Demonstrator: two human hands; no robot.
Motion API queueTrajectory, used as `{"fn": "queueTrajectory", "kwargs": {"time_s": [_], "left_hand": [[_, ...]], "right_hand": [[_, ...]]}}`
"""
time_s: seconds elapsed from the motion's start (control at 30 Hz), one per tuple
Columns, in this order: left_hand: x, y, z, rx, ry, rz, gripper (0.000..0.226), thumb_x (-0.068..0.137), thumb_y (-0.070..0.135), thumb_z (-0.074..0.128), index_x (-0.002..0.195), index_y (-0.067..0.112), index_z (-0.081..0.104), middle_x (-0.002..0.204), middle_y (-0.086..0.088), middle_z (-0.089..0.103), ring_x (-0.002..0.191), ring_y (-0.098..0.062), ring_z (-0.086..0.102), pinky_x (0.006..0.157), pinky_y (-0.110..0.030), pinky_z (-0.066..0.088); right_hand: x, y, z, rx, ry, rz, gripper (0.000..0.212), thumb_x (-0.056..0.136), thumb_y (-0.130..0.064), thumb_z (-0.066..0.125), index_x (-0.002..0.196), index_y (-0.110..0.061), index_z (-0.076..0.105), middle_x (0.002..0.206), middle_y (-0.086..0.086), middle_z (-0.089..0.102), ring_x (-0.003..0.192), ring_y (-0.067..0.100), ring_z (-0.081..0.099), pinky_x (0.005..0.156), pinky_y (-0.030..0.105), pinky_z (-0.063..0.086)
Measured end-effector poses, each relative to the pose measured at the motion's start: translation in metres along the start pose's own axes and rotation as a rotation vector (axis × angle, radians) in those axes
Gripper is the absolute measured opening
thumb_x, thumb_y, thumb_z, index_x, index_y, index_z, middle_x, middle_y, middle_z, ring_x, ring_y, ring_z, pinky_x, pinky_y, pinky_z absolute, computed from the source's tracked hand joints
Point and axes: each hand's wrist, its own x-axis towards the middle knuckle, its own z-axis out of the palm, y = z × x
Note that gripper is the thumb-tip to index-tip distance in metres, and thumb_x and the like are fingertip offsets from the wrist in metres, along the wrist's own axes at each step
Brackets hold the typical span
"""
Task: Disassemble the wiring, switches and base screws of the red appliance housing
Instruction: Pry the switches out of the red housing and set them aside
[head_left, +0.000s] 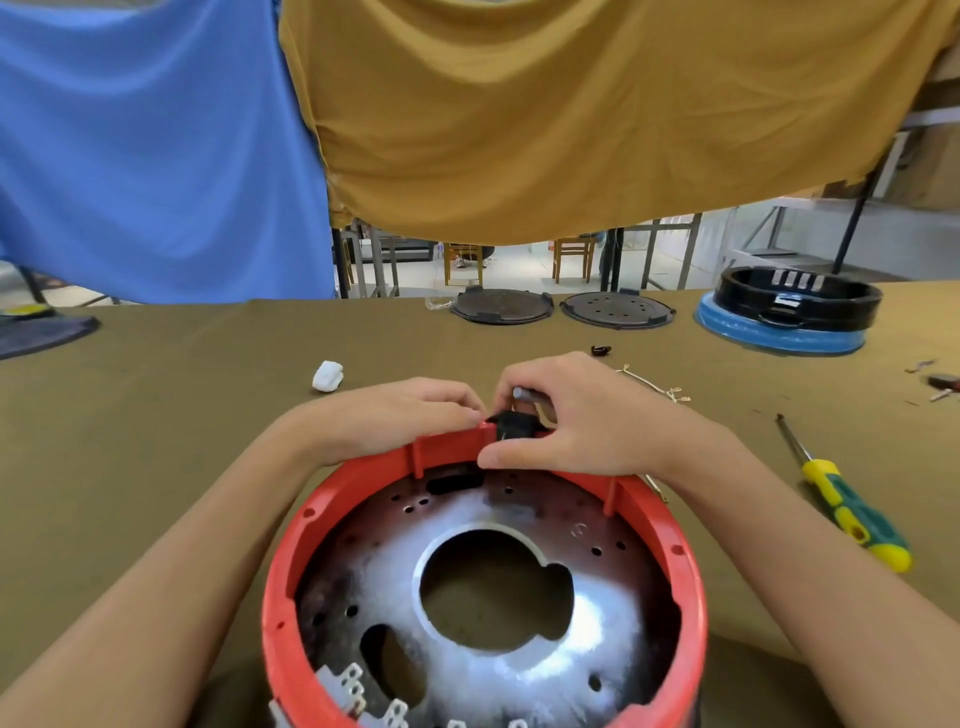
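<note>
Red housing (483, 519) sits closest to me, open side up, metal plate (519, 623) with the big centre hole inside, white terminal blocks (358, 691) at its near edge. Both hands are at the far rim. Left hand (410, 415) comes in from the left, fingers curled over the rim's outer side with fingertips (470, 413) butted against the black switch block (511, 423); looks more like bracing than a real grip, can't say for sure. Right hand (566, 415) is clamped on that block: thumb (498, 457) pressed on the inner face of the rim just below it, other fingers curled over the top, where a small grey stub (524, 393) shows between them. Block is seated in a notch of the rim, directly between my two sets of fingertips, touching both. Its long axis seems to run up and down through the rim, so my guess is it has to go straight up or push through outward, not sideways. Right hand has the better hold, so that one does the pulling; left steadies the housing. Screwdriver (852, 514) with yellow-green handle lies off to the right of my right forearm, well apart. Loose wires (654, 387) just beyond my right knuckles, white wad (328, 375) beyond the left.
</note>
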Motion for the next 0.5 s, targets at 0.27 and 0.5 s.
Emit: {"fn": "queueTrajectory", "kwargs": {"time_s": [0.27,0.5], "left_hand": [[-0.005,-0.011,-0.005,-0.065,0.016,0.037,0.024,0.098,0.043,0.055,0.101,0.025,0.071,0.1,0.004,0.072,0.094,-0.013,0.067,0.091,-0.032,0.049],[-0.011,-0.017,-0.015,-0.06,-0.034,0.046,0.02,0.09,0.039,0.066,0.107,0.03,0.071,0.104,-0.001,0.074,0.097,-0.025,0.07,0.09,-0.039,0.056]], "right_hand": [[0.004,0.005,0.004,0.211,0.431,0.053,0.016,0.084,-0.028,0.075,0.078,-0.014,0.068,0.061,-0.001,0.06,0.054,0.004,0.045,0.052,0.014,0.035],[-0.003,0.085,-0.013,0.082,0.34,0.62,0.044,0.098,-0.037,0.059,0.067,-0.008,0.045,0.061,0.005,0.044,0.054,0.017,0.037,0.052,0.028,0.03]]}}
